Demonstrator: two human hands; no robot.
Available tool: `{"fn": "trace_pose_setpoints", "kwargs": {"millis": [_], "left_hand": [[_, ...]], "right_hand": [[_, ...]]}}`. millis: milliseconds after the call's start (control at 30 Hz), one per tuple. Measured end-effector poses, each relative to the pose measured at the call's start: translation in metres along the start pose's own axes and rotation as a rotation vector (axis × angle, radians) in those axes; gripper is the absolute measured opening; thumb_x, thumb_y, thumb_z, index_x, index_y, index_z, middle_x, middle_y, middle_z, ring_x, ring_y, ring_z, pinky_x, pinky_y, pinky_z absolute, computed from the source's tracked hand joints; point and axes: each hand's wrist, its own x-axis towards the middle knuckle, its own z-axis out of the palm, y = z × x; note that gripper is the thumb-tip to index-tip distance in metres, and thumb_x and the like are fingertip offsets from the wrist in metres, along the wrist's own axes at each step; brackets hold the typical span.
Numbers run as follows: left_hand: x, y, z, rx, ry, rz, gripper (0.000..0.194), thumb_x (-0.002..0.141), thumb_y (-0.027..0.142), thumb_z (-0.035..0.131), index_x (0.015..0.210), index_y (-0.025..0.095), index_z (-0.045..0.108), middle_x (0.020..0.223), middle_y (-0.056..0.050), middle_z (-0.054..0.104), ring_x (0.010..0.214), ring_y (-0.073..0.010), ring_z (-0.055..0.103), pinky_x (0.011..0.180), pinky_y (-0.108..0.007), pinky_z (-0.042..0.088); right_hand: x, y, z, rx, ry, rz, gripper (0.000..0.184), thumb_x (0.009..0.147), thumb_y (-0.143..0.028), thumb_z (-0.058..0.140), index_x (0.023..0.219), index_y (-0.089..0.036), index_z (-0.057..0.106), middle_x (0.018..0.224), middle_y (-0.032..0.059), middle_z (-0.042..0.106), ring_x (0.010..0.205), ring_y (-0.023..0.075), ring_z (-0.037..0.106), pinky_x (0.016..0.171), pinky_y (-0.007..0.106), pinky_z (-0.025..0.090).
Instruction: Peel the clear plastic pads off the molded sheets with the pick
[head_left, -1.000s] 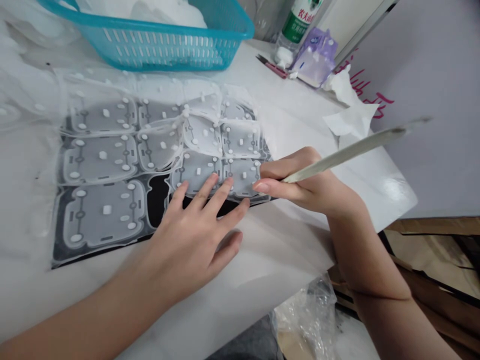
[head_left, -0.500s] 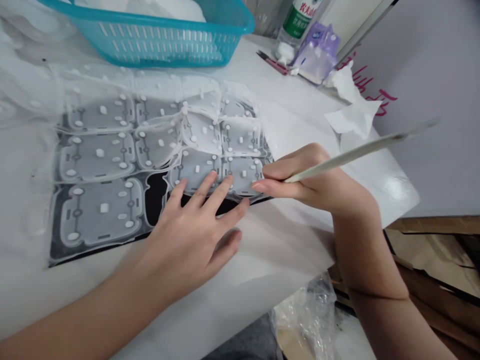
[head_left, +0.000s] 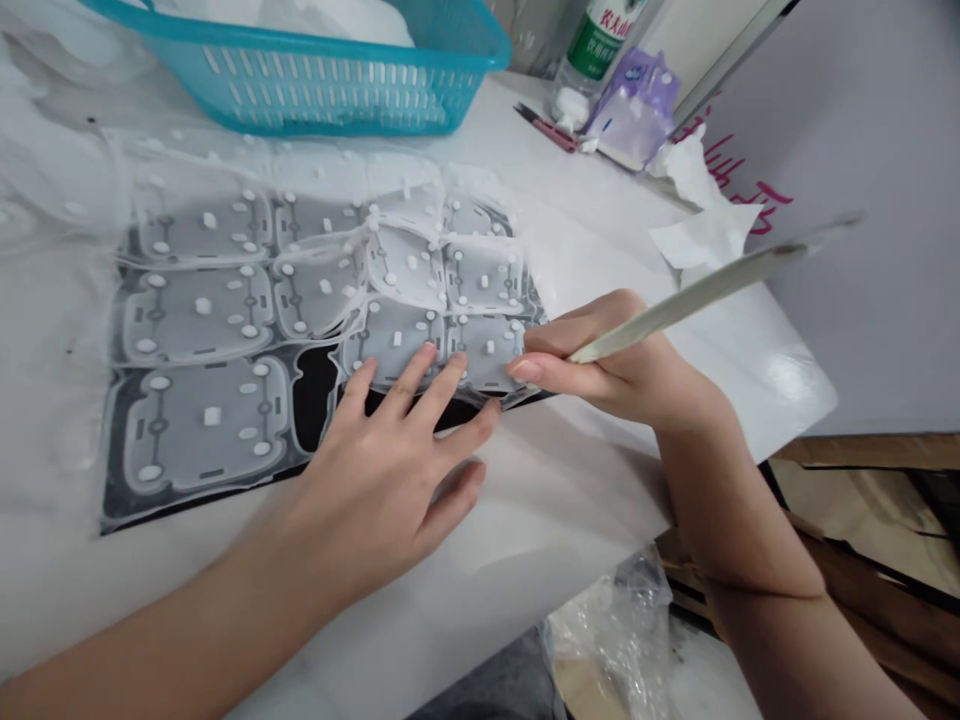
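A translucent, silicone-like sheet (head_left: 202, 305) of rounded panels with white nubs lies over a black backing (head_left: 313, 400) on the white table. My left hand (head_left: 397, 455) rests on the sheet's near edge, fingers spread, palm down. At the sheet's right near corner, my right hand (head_left: 607, 360) is closed around a thin, pale stick-like tool (head_left: 690, 300). The tool's back end points up to the right; its working tip is hidden by my fingers. My right thumb is close to the corner panel (head_left: 491, 350).
Behind the sheet stands a blue plastic basket (head_left: 337, 85) with white pieces inside. Pink-handled snips (head_left: 551, 128), a water bottle (head_left: 596, 50), a purple tissue pack (head_left: 636, 105) and crumpled tissue (head_left: 709, 225) are at the back right. A clear plastic bag (head_left: 619, 640) hangs below the table edge.
The tool's back end has dipped slightly and swung a little left, and my right wrist has shifted slightly left. My left hand stays in place on the sheet.
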Motion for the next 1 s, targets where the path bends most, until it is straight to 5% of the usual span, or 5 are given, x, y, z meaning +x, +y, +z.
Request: {"fn": "trace_pose_setpoints", "kwargs": {"millis": [167, 1000], "left_hand": [[0.0008, 0.0013, 0.0016, 0.006, 0.015, -0.005, 0.048, 0.090, 0.033, 0.040, 0.136, 0.020, 0.045, 0.141, -0.016, 0.043, 0.132, -0.0382, 0.035, 0.101, -0.063, 0.030], [0.0014, 0.0025, -0.0022, -0.033, -0.024, -0.025, 0.041, 0.091, 0.031, 0.039, 0.130, 0.027, 0.050, 0.141, -0.013, 0.043, 0.135, -0.0372, 0.030, 0.102, -0.063, 0.029]], "right_hand": [[0.0002, -0.0021, -0.0018, 0.027, 0.003, 0.015, 0.052, 0.092, -0.039, 0.048, 0.052, -0.018, 0.025, 0.052, -0.0067, 0.016, 0.047, 0.0047, 0.016, 0.042, 0.022, 0.018], [-0.0002, -0.0013, 0.0019, 0.028, -0.052, 0.036, 0.052, 0.090, -0.047, 0.048, 0.053, -0.018, 0.025, 0.054, -0.0062, 0.017, 0.050, 0.0063, 0.016, 0.046, 0.022, 0.021]]}}
